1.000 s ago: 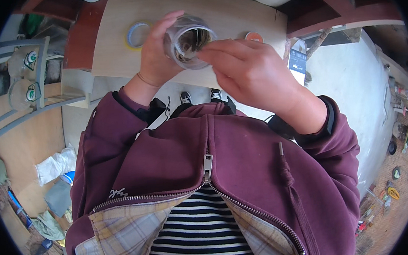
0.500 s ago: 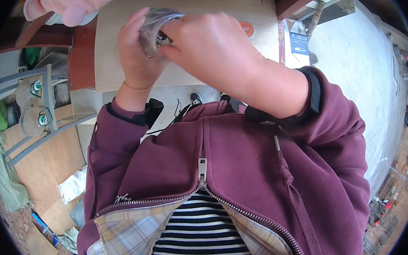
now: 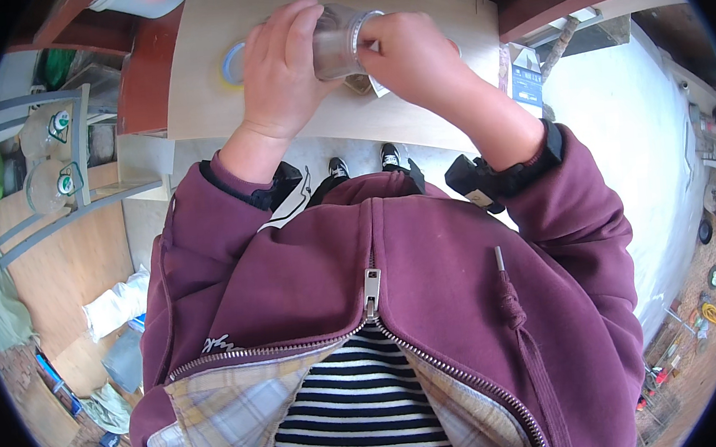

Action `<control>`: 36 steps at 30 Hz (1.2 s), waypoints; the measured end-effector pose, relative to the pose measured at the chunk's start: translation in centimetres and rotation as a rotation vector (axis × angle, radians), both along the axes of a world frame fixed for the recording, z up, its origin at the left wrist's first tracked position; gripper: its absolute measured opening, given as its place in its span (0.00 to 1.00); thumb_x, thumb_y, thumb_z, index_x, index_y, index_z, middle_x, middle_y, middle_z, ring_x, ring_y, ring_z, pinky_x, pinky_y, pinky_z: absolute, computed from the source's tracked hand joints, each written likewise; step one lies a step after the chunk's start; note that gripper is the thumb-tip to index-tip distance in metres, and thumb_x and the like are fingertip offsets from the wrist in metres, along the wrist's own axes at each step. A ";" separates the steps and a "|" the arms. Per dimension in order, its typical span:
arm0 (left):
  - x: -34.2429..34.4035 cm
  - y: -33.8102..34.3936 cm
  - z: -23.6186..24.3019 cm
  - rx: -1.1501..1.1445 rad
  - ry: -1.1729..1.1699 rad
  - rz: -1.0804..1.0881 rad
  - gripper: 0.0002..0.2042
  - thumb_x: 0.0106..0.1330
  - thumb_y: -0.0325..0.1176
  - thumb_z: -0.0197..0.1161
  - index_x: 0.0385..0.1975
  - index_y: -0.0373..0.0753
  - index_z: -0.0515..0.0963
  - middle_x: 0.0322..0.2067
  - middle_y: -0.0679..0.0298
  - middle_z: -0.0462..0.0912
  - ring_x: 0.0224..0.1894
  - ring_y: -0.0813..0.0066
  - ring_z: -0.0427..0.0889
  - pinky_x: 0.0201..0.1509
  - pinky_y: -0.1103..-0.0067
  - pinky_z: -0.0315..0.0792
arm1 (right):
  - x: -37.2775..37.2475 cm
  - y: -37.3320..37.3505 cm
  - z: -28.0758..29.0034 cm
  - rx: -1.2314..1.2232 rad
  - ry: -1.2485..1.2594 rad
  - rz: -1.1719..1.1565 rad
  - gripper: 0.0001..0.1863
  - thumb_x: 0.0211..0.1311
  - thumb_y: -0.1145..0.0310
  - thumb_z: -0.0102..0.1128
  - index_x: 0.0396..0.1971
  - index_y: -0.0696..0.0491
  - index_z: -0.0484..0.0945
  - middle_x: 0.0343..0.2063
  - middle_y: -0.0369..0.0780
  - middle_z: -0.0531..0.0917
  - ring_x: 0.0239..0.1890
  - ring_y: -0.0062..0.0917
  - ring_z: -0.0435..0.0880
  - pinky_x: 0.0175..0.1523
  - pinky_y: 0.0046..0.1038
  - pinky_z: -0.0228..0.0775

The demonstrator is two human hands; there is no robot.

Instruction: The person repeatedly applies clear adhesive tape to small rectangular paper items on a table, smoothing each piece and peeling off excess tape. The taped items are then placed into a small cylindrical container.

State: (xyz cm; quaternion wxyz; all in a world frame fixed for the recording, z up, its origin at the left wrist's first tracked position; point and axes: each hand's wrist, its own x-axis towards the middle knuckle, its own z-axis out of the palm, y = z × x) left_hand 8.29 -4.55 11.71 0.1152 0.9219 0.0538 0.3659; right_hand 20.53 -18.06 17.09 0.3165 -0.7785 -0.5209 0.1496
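My left hand [image 3: 283, 70] is wrapped round a clear plastic jar [image 3: 335, 44], which lies tilted sideways above the table with its mouth to the right. My right hand [image 3: 412, 51] is curled at that mouth, its fingertips at or inside the rim. What those fingers pinch, if anything, is hidden. Left of my left hand, a blue-and-yellow ring-shaped thing [image 3: 233, 65] rests on the tabletop. Below the jar a small brown item [image 3: 358, 83] shows in part, with a white edge beside it.
The pale wooden table [image 3: 206, 109] spans the space before me. White basins [image 3: 139, 1] stand at its far side. A blue-and-white box [image 3: 525, 80] is at the right. On the left, large clear bottles [image 3: 51, 187] stand by a grey metal frame [image 3: 87, 152].
The jar has moved right and turned so its mouth faces right. Both hands shifted right with it, the right hand staying at the mouth. The blue-and-yellow ring has come into sight.
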 end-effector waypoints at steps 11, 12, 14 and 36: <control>-4.1 2.4 -2.0 -0.282 0.031 0.190 0.42 0.37 0.31 0.83 0.56 0.35 0.67 0.51 0.54 0.77 0.53 0.61 0.78 0.58 0.71 0.72 | 6.6 -5.8 -5.7 0.032 0.955 -0.364 0.10 0.68 0.67 0.56 0.35 0.59 0.77 0.19 0.32 0.76 0.21 0.15 0.70 0.27 0.19 0.61; -4.3 2.6 -2.1 -0.453 0.068 0.155 0.42 0.36 0.32 0.83 0.55 0.34 0.67 0.53 0.55 0.75 0.55 0.64 0.77 0.59 0.72 0.72 | 6.4 -5.3 -7.7 0.002 1.003 -0.389 0.10 0.68 0.66 0.56 0.36 0.59 0.77 0.19 0.33 0.75 0.21 0.15 0.70 0.27 0.18 0.61; -4.5 2.7 -2.2 -0.441 -0.008 0.077 0.43 0.36 0.33 0.84 0.56 0.34 0.66 0.54 0.55 0.74 0.56 0.65 0.76 0.60 0.73 0.71 | 6.3 -4.1 -10.3 -0.203 0.965 -0.432 0.12 0.65 0.64 0.60 0.37 0.59 0.77 0.23 0.38 0.77 0.24 0.22 0.76 0.30 0.24 0.67; -2.2 2.5 1.3 0.104 -0.161 0.088 0.42 0.35 0.37 0.83 0.55 0.41 0.67 0.53 0.60 0.78 0.52 0.62 0.78 0.54 0.70 0.66 | -1.5 2.2 -0.1 0.112 -0.466 0.046 0.14 0.54 0.66 0.62 0.40 0.56 0.81 0.63 0.51 0.65 0.67 0.53 0.58 0.66 0.53 0.57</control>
